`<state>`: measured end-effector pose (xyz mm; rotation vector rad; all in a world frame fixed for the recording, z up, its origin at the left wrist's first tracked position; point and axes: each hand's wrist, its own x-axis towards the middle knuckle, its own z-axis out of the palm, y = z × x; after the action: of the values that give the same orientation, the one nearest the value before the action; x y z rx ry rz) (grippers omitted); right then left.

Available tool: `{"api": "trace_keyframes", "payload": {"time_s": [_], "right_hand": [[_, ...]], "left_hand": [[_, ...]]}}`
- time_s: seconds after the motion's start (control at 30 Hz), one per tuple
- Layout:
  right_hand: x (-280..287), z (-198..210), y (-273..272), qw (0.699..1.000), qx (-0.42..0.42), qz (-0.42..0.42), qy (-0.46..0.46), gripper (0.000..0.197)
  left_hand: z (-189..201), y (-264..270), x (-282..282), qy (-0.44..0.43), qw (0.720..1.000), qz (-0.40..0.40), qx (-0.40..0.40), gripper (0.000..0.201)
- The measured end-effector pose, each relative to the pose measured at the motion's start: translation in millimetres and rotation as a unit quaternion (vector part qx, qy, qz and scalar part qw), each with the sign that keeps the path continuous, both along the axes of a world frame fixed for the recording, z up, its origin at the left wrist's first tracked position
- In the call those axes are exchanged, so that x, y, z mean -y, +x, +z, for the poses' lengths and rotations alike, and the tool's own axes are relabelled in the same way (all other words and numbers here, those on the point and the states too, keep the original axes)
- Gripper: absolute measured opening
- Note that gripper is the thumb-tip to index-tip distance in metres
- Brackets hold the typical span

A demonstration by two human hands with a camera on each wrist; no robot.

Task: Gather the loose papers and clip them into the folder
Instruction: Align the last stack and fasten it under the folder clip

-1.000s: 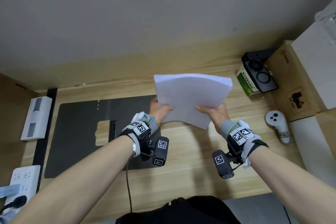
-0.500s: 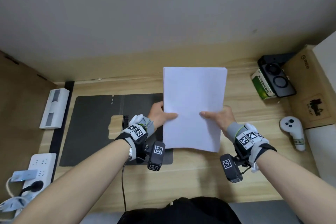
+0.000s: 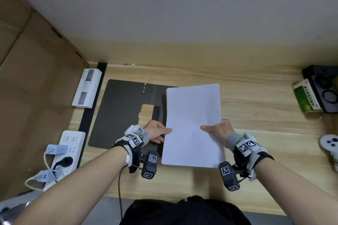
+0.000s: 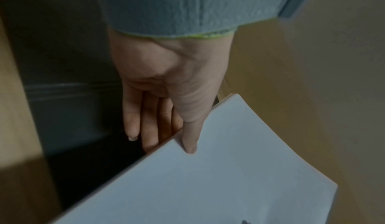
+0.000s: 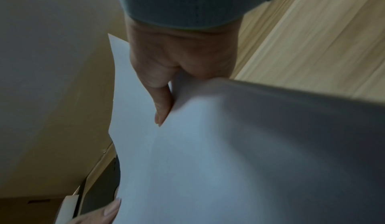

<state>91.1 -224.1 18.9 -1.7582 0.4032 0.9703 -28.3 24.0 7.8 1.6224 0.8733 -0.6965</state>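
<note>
A squared stack of white papers [image 3: 193,124] hangs just above the wooden desk, held on both sides. My left hand [image 3: 158,131] pinches its left edge, thumb on top [image 4: 190,138] and fingers beneath. My right hand [image 3: 217,130] pinches the right edge the same way, thumb [image 5: 161,109] on the top sheet. The open dark grey folder [image 3: 124,113] lies flat to the left, its black clip [image 3: 157,113] near the spine beside the papers' left edge. The papers [image 4: 218,186] cover the folder's right part.
A white power strip [image 3: 68,149] with a plug and cables sits at the desk's left front. A white box [image 3: 86,88] lies left of the folder. At the right are a green box [image 3: 305,97], a black device [image 3: 325,89] and a white controller [image 3: 331,146].
The stack was held tilted and curved; both hands have turned it upright, squared it and brought it down and left toward the folder. The camera view has also shifted.
</note>
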Motion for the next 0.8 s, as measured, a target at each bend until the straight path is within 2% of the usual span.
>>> {"api": "trace_keyframes", "payload": {"time_s": [0.17, 0.27, 0.4, 0.47, 0.63, 0.73, 0.8], "right_hand": [[-16.5, -0.7, 5.9, 1.000, 0.014, -0.014, -0.024, 0.045], [-20.4, -3.0, 5.6, 0.999, 0.008, -0.020, -0.035, 0.039], [-25.8, -10.1, 5.3, 0.998, 0.001, -0.029, -0.049, 0.035], [-26.0, -11.8, 4.7, 0.999, 0.000, -0.026, -0.048, 0.034], [-33.9, -19.6, 6.9, 0.999, -0.002, -0.021, -0.038, 0.031], [-40.2, -25.2, 7.8, 0.999, -0.010, -0.018, -0.028, 0.034], [-44.3, -27.7, 9.1, 0.999, -0.013, -0.021, -0.026, 0.036]], "left_hand": [[-15.1, 4.2, -37.7, 0.115, 0.993, -0.004, 0.007, 0.026], [-16.0, 15.7, -53.0, 0.230, 0.965, -0.126, 0.014, 0.040], [-17.8, 37.4, -57.1, 0.336, 0.893, -0.300, 0.006, 0.049], [-16.1, 43.8, -54.3, 0.356, 0.871, -0.338, 0.022, 0.046], [-16.8, 52.7, -51.0, 0.369, 0.841, -0.393, 0.040, 0.044], [-22.1, 55.1, -60.2, 0.332, 0.847, -0.411, 0.057, 0.046], [-28.5, 55.6, -70.5, 0.290, 0.864, -0.410, 0.041, 0.049]]}}
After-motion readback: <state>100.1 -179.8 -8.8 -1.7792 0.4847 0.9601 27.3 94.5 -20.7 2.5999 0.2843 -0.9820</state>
